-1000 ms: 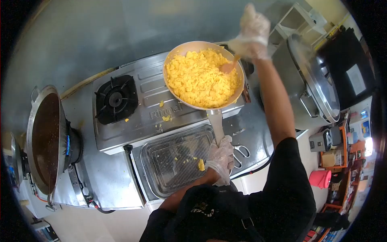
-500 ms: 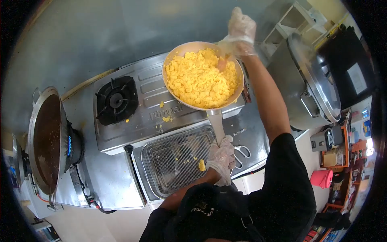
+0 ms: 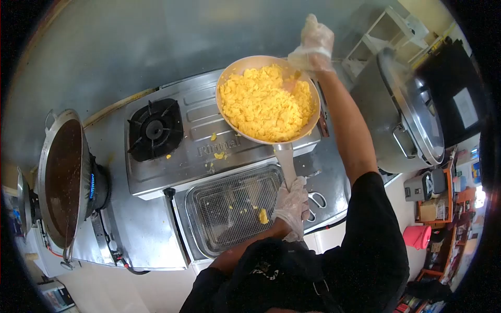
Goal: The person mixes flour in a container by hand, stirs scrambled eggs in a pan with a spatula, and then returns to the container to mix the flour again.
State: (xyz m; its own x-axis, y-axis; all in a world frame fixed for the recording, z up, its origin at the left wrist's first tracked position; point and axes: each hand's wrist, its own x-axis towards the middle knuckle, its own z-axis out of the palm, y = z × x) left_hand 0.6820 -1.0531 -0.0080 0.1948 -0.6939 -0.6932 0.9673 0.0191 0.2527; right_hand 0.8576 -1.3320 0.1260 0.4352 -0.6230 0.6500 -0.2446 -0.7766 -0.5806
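My gloved left hand [image 3: 290, 206] is wrapped round the handle of a frying pan [image 3: 239, 65] on the stove's right side. Crumbled yellow scrambled egg [image 3: 261, 101] fills the pan. Above the pan's far right rim, my gloved right hand [image 3: 316, 40] is closed in a fist. Below that fist, a brownish spatula [image 3: 292, 82] dips into the egg; its handle is mostly hidden by the hand and blurred.
A steel stove [image 3: 201, 136] has a bare burner [image 3: 154, 130] at left and egg scraps on top. In front lies a wire-rack tray [image 3: 219, 214] beside scissors [image 3: 317, 201]. A wok [image 3: 62, 177] of dark liquid stands left over a blue flame, a large lidded pot [image 3: 383, 120] right.
The whole view has shifted slightly. My right hand and the spatula stay near the pan's right side, with only a small movement; my left hand keeps its hold on the handle.
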